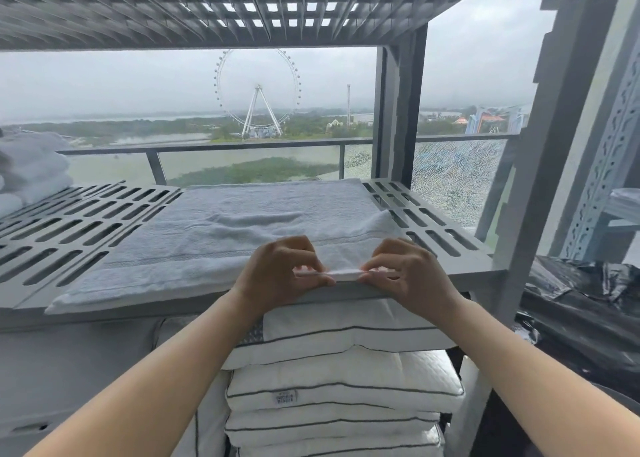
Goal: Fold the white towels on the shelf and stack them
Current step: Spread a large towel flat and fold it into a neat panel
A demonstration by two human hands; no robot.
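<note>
Window (104,86) view: balcony railing (207,146), Ferris wheel (258,88), cracked glass panel (453,179), overcast daylight.

A high-floor linen store was indicated by slotted shelving (69,228), stacked pillows (346,387) beneath, folded towels (31,169) at left, a Ferris wheel (258,86) outside.

White towel (242,235) flat on grey slotted shelf (69,235), left hand (280,276) and right hand (405,273) pinching its near edge close together, folded towel stack (31,169) at 9 o'clock, striped pillows (339,387) piled beneath at 6 o'clock

Towel (242,235) on shelf (79,221), above pillows (343,387)
</note>
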